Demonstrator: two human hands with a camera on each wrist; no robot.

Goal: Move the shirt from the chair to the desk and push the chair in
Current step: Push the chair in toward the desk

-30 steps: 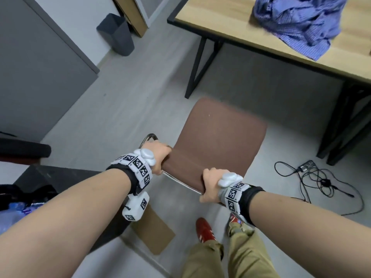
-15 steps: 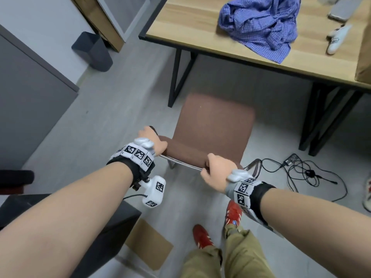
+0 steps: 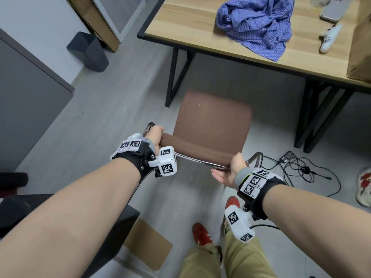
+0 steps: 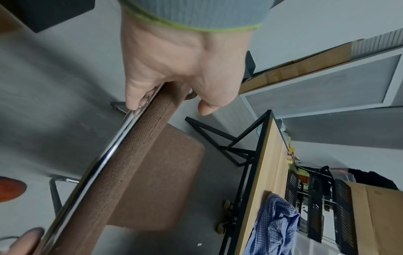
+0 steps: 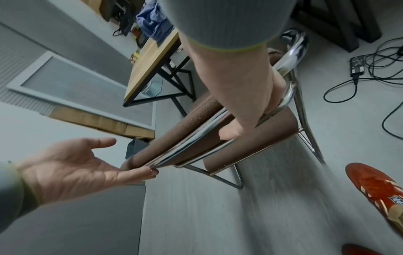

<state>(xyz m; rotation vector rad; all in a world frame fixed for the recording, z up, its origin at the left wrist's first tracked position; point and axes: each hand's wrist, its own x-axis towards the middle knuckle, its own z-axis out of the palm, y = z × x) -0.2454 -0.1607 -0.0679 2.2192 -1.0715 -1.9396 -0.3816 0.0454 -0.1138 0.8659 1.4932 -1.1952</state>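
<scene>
The blue checked shirt (image 3: 259,27) lies crumpled on the wooden desk (image 3: 190,23); it also shows in the left wrist view (image 4: 274,222). The brown chair (image 3: 212,121) stands on the floor, its seat's front edge near the desk's edge. My left hand (image 3: 154,134) holds the left end of the backrest (image 3: 196,149). Its fingers (image 4: 135,101) curl on the chrome rail and the thumb stands apart. My right hand (image 3: 228,173) holds the right end, thumb over the top, fingers (image 5: 229,134) along the rail.
Black desk legs (image 3: 174,77) flank the chair's path. Tangled cables with an adapter (image 3: 297,165) lie on the floor right of the chair. A grey bin (image 3: 90,51) stands far left and flat cardboard (image 3: 148,245) near my red shoes (image 3: 201,234). A phone (image 3: 333,9) and a brown bag (image 3: 361,37) sit on the desk.
The chair has moved toward the desk and turned square to it. Both wrists have turned; my right palm now faces up along the rail.
</scene>
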